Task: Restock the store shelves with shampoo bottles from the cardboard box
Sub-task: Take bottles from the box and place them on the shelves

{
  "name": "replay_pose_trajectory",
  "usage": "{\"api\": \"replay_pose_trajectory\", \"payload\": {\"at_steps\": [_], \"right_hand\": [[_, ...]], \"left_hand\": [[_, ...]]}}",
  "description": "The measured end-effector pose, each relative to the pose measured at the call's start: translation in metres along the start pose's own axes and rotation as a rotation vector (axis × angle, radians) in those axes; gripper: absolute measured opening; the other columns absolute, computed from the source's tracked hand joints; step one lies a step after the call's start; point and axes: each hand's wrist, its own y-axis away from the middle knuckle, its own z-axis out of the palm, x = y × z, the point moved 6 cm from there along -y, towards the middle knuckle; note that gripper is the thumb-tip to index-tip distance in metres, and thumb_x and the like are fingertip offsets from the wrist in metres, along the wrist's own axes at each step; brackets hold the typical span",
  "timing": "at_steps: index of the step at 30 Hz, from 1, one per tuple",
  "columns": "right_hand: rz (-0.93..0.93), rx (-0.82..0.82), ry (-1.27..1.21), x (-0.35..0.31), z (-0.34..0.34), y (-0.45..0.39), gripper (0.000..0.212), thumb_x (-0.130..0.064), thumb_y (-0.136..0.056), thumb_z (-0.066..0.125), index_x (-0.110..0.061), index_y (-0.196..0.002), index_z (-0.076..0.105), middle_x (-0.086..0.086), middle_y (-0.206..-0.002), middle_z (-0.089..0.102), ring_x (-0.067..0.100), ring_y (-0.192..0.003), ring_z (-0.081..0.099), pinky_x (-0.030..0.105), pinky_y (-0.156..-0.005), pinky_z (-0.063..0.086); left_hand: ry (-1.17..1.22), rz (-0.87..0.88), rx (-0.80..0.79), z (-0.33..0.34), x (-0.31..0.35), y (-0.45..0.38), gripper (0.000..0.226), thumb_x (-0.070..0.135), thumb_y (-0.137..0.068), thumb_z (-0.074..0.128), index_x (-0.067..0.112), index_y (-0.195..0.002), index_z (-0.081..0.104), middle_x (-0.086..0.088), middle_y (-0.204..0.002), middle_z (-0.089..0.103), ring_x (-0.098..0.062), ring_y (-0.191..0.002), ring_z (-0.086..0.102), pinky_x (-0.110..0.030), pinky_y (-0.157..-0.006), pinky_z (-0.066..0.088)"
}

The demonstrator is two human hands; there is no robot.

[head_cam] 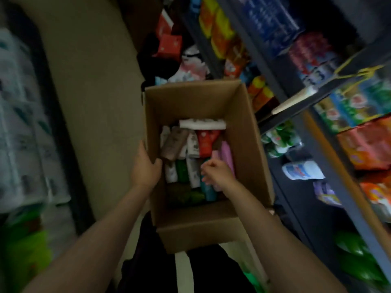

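Note:
An open cardboard box [243, 127] sits in front of me on the floor, full of several shampoo bottles lying flat: white, brown, red [205, 142], pink [227, 153], green and teal ones. My left hand [146, 166] grips the box's left wall, thumb inside the rim. My right hand [215, 173] is inside the box above the teal and pink bottles, fingers curled. The view is blurred, so I cannot tell whether it holds a bottle.
Dark store shelves [330, 157] run along the right, stocked with colourful packets, bottles and a white pouch [302, 170]. Wrapped white packs [23, 132] stand on the left. More goods lie on the floor beyond the box [190, 60]. My dark trousers show below the box.

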Motion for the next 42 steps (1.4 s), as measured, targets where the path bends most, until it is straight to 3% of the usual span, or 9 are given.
{"api": "replay_pose_trajectory", "payload": {"at_steps": [4, 8, 12, 17, 23, 29, 32, 38, 42], "right_hand": [[0.168, 0.049, -0.152, 0.01, 0.019, -0.04, 0.014, -0.014, -0.1, 0.049, -0.018, -0.089, 0.057, 0.006, -0.087, 0.063, 0.016, -0.073, 0.063, 0.025, -0.055, 0.05], [0.258, 0.118, -0.384, 0.015, 0.025, -0.073, 0.013, -0.011, -0.099, 0.051, -0.011, -0.11, 0.056, 0.007, -0.105, 0.06, 0.024, -0.101, 0.06, 0.032, -0.071, 0.054], [0.329, 0.12, -0.588, 0.027, 0.03, -0.108, 0.026, -0.015, -0.097, 0.056, -0.015, -0.122, 0.051, 0.009, -0.118, 0.056, 0.021, -0.102, 0.055, 0.039, -0.09, 0.051], [0.355, 0.167, -0.65, 0.035, 0.033, -0.14, 0.049, -0.012, -0.092, 0.06, -0.016, -0.139, 0.044, 0.01, -0.123, 0.058, 0.022, -0.099, 0.057, 0.038, -0.08, 0.051], [0.35, 0.223, -0.711, 0.037, 0.028, -0.164, 0.051, -0.009, -0.092, 0.06, -0.015, -0.139, 0.044, 0.014, -0.131, 0.057, 0.025, -0.103, 0.059, 0.04, -0.087, 0.051], [0.349, 0.105, -0.706, 0.013, 0.04, -0.177, 0.048, -0.016, -0.096, 0.06, -0.007, -0.14, 0.044, 0.013, -0.129, 0.058, 0.027, -0.11, 0.06, 0.031, -0.069, 0.054], [0.385, 0.051, -0.648, 0.008, 0.054, -0.18, 0.045, -0.018, -0.096, 0.061, -0.005, -0.137, 0.047, 0.013, -0.118, 0.064, 0.02, -0.086, 0.062, 0.028, -0.065, 0.052], [0.418, 0.024, -0.673, 0.001, 0.069, -0.189, 0.024, -0.019, -0.094, 0.064, -0.009, -0.114, 0.056, 0.009, -0.086, 0.063, 0.018, -0.073, 0.058, 0.033, -0.098, 0.047], [0.429, 0.005, -0.67, 0.0, 0.064, -0.172, 0.03, -0.022, -0.091, 0.066, -0.01, -0.117, 0.057, 0.008, -0.086, 0.065, 0.017, -0.07, 0.058, 0.028, -0.07, 0.049]], "left_hand": [[0.026, 0.029, 0.031, -0.004, 0.01, -0.025, 0.068, 0.024, -0.1, 0.053, 0.021, -0.158, 0.018, -0.006, -0.155, 0.04, -0.028, -0.134, 0.047, -0.043, -0.11, 0.042], [0.01, -0.013, 0.092, 0.0, 0.034, -0.049, 0.057, 0.026, -0.099, 0.055, 0.019, -0.15, 0.031, -0.011, -0.133, 0.058, -0.031, -0.113, 0.061, -0.036, -0.085, 0.051], [-0.002, -0.003, 0.089, 0.009, 0.03, -0.056, 0.063, 0.03, -0.097, 0.058, 0.022, -0.152, 0.027, -0.01, -0.123, 0.063, -0.027, -0.097, 0.065, -0.039, -0.073, 0.056], [-0.037, -0.033, 0.107, 0.004, 0.019, -0.057, 0.057, 0.031, -0.098, 0.056, 0.019, -0.149, 0.033, -0.009, -0.12, 0.064, -0.026, -0.095, 0.066, -0.032, -0.067, 0.052], [-0.039, -0.01, 0.123, 0.008, 0.028, -0.058, 0.058, 0.03, -0.098, 0.057, 0.019, -0.149, 0.034, -0.008, -0.125, 0.061, -0.024, -0.099, 0.064, -0.033, -0.072, 0.053], [-0.051, 0.003, 0.133, 0.005, 0.027, -0.056, 0.06, 0.031, -0.098, 0.057, 0.019, -0.151, 0.031, -0.009, -0.132, 0.059, -0.025, -0.103, 0.064, -0.036, -0.075, 0.056], [-0.054, 0.005, 0.14, 0.003, 0.027, -0.055, 0.062, 0.03, -0.098, 0.057, 0.02, -0.152, 0.028, -0.008, -0.134, 0.058, -0.025, -0.107, 0.063, -0.029, -0.073, 0.048], [-0.055, 0.005, 0.147, 0.005, 0.026, -0.056, 0.06, 0.031, -0.098, 0.057, 0.018, -0.15, 0.032, -0.01, -0.126, 0.062, -0.025, -0.102, 0.065, -0.03, -0.071, 0.05], [-0.059, 0.016, 0.148, 0.004, 0.027, -0.055, 0.062, 0.03, -0.098, 0.057, 0.018, -0.152, 0.029, -0.008, -0.128, 0.06, -0.025, -0.103, 0.064, -0.03, -0.071, 0.049]]}}
